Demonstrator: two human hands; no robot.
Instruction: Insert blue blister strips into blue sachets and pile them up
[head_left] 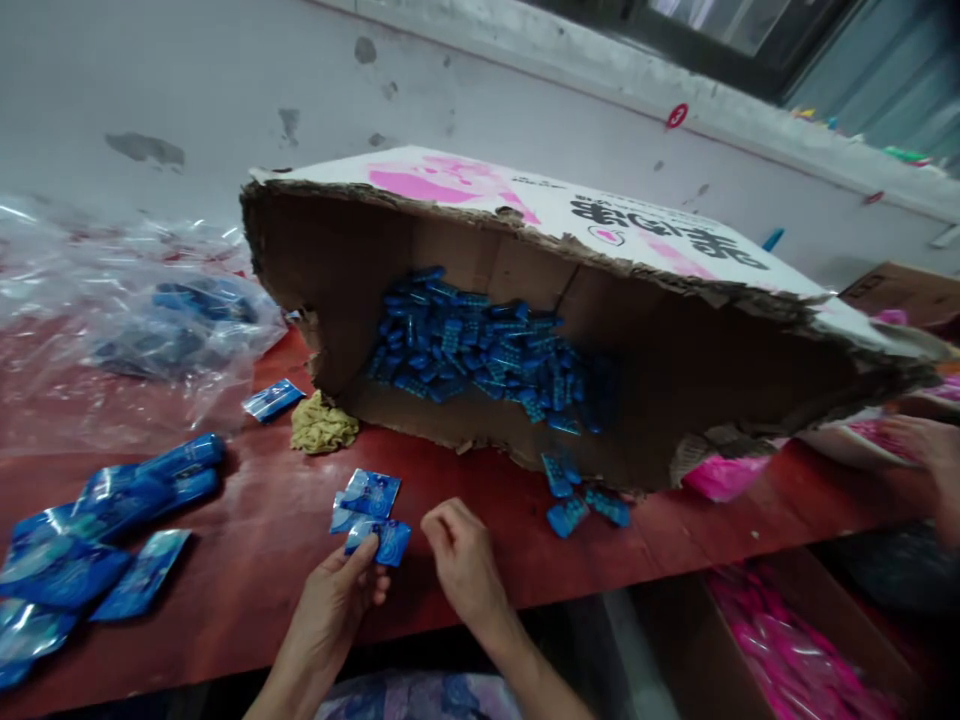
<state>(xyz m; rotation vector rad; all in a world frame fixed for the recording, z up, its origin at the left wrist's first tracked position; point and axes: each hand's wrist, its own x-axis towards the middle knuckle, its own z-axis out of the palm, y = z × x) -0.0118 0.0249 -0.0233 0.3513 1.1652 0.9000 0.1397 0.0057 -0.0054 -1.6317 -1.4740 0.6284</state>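
My left hand (pixel 346 588) pinches a small blue packet (pixel 393 544) between thumb and fingers, just above the red tabletop. Beyond it, two more blue packets (pixel 373 492) lie overlapping on the table, partly covered by the held one. My right hand (pixel 466 562) is close by on the right, its fingers curled closed; whether anything is in them is hidden. In front of both hands, a torn cardboard box (pixel 637 400) lies on its side with its mouth towards me. Inside is a heap of small blue pieces (pixel 480 345), and several have spilled out (pixel 568 515) onto the table.
Larger blue pouches (pixel 97 535) are piled at the left. Behind them sits a clear plastic bag (pixel 67 370) with blue items. A crumpled yellow cloth (pixel 322 424) touches the box's edge. At lower right stands a carton of pink packets (pixel 795 640); another person's hand (pixel 934 445) is above.
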